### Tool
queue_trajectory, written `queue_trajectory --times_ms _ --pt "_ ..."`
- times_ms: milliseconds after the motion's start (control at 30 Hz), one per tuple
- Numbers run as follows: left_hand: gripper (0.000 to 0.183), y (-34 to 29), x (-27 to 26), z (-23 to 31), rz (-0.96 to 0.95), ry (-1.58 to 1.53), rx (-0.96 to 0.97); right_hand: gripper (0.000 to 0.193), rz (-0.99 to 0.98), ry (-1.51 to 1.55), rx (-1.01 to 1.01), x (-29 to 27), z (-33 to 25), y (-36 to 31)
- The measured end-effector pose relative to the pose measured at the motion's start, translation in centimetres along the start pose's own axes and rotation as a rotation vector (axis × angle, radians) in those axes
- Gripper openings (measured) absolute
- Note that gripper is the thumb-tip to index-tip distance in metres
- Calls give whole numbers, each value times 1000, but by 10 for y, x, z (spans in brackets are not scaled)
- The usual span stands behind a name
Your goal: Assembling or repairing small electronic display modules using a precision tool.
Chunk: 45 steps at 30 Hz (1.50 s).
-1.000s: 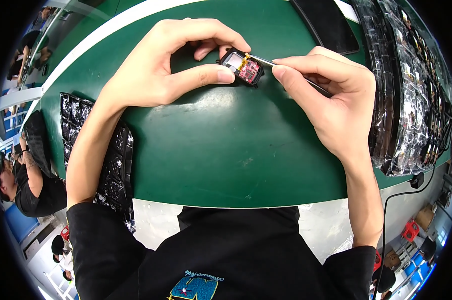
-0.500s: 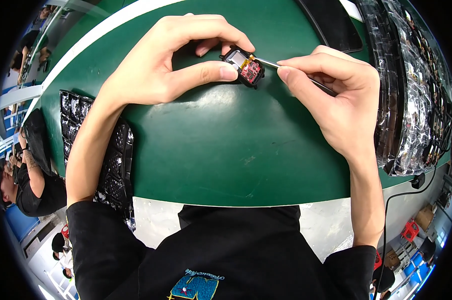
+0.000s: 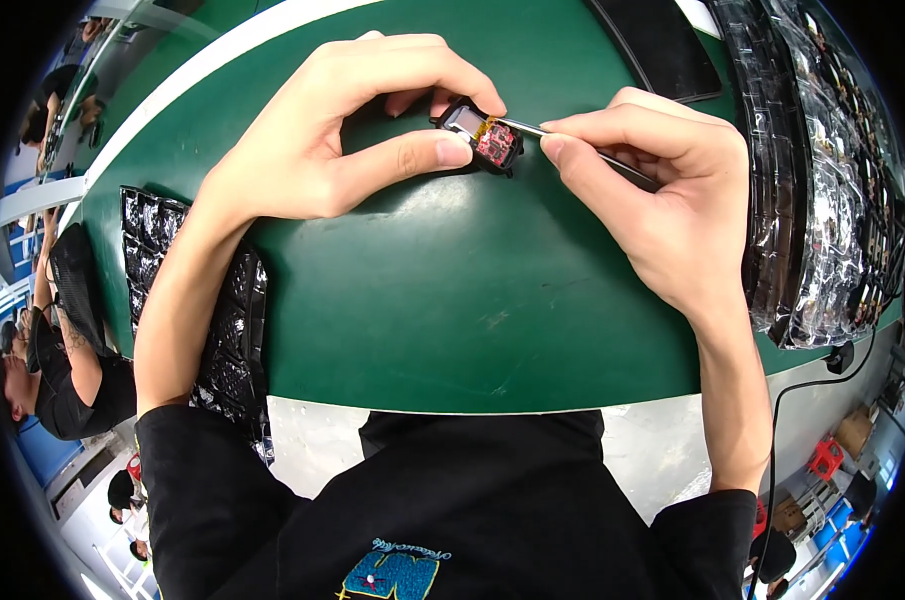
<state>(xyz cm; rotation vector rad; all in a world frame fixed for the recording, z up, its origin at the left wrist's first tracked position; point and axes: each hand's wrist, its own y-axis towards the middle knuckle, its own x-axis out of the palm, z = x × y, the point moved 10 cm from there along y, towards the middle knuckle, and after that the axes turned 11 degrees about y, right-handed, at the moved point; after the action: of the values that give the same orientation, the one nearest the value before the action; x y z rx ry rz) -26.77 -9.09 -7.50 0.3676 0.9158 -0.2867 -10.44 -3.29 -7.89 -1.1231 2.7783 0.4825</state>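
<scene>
The left hand (image 3: 308, 140) hides one corner of the small black device (image 3: 498, 146). The thin tool (image 3: 526, 127) perhaps touches it, its tip being too small to tell, and its rear end disappears inside the right hand (image 3: 673, 185). The upper edge crops a black slab (image 3: 663, 50).

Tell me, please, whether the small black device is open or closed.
Open: in the left hand, the black device shows its red circuit board uncovered.
</scene>
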Motion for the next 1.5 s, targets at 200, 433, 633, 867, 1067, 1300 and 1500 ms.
queue_trajectory --times_ms 200,433,633,867,1067,1300,1500 --pt "38 -1 0 -2 5 -21 -21 13 27 13 27 -1 5 -2" --pt "38 0 -1 -3 -8 -10 -32 5 46 7 20 -3 3 2" --pt "46 0 -3 -1 20 -15 -8 12 15 -20 -6 -3 -3 1" --pt "60 -1 -3 1 59 54 -21 8 204 208 49 -18 9 3" --pt "55 4 -2 3 53 134 -40 9 207 169 -12 -21 8 6" --pt "51 5 -5 -1 62 96 -120 10 220 188 4 -22 8 6" --pt "50 12 -7 1 63 68 -143 12 294 201 -90 -32 2 6"
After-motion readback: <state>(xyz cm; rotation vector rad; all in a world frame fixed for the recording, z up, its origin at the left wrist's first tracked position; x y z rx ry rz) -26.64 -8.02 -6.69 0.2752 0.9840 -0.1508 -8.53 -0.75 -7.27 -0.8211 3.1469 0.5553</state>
